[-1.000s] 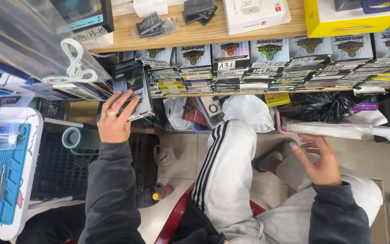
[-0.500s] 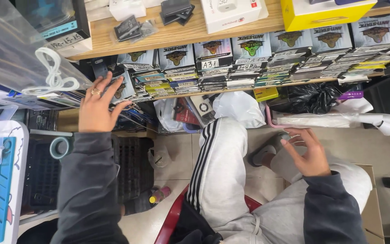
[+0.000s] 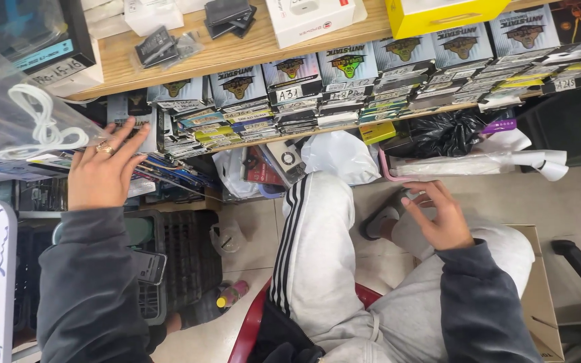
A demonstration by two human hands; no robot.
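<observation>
Left hand (image 3: pixel 102 171), fingers spread and released, rests on flat packets (image 3: pixel 169 134) stacked tightly at the lower shelf's (image 3: pixel 317 134) left end; right hand (image 3: pixel 438 215), loosely curled and empty, rests on the grey-trousered knee (image 3: pixel 411 235)

Single head-worn view, steeply downward and close over lap, facing packed shelves (image 3: pixel 344 101) just ahead

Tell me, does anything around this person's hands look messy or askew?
Yes. By the left hand, the flat packets lean and slide out of their stacks instead of lying square. Past the right hand, plastic bags sit crumpled under the shelf.
</observation>
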